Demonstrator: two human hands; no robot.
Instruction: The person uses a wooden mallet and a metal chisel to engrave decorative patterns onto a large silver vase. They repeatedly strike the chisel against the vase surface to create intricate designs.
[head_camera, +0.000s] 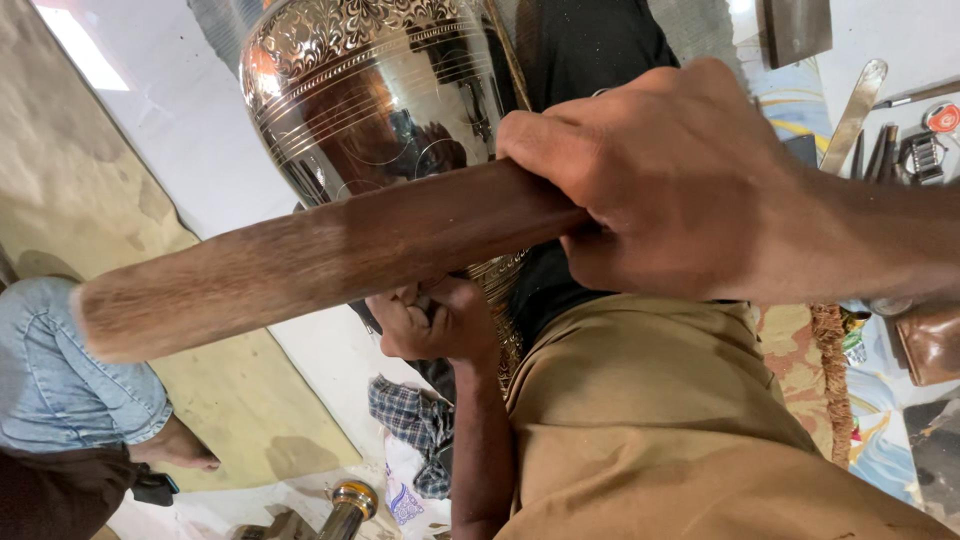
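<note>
Packages, labels, signs, screens: one possible item, a small round red-and-white tag (942, 117) at upper right edge; markings unreadable.

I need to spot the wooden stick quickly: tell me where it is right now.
In the head view the wooden stick slants across the middle, gripped at its right end by the right hand, crossing in front of the engraved metal vase.

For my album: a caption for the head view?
Right hand swings brown wooden stick at shiny engraved metal vase; left hand beneath.
</note>
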